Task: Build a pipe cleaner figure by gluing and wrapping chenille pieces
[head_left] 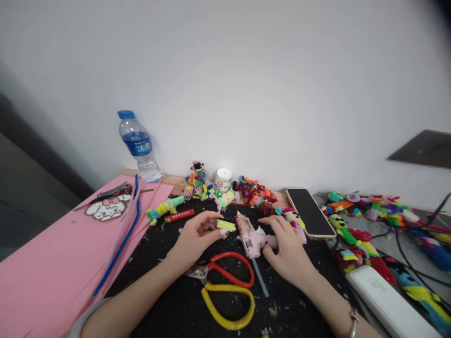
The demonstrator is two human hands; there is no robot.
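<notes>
Between thumb and fingers, my left hand (197, 239) pinches a small bundle of fuzzy yellow pipe cleaner (225, 226). My right hand (287, 246) rests around the handle of a pale pink hot glue gun (255, 241) lying on the black mat (296, 310). Its fingers are bent, and part of the handle is hidden beneath them. Brown residue coats the gun's nozzle end, and a clear glue stick (260, 278) pokes out of its back. Scissors (229, 291) with one red and one yellow handle lie below my hands, their blades partly under my left wrist.
Pink sheets (45, 253) with blue and lilac pipe cleaners (121, 239) lie left, near a water bottle (137, 145). Pipe-cleaner figures (165, 209), a red lighter (179, 215) and a white roll (223, 180) sit behind. A phone (310, 213), white power bank (387, 300) and cables (408, 253) are right.
</notes>
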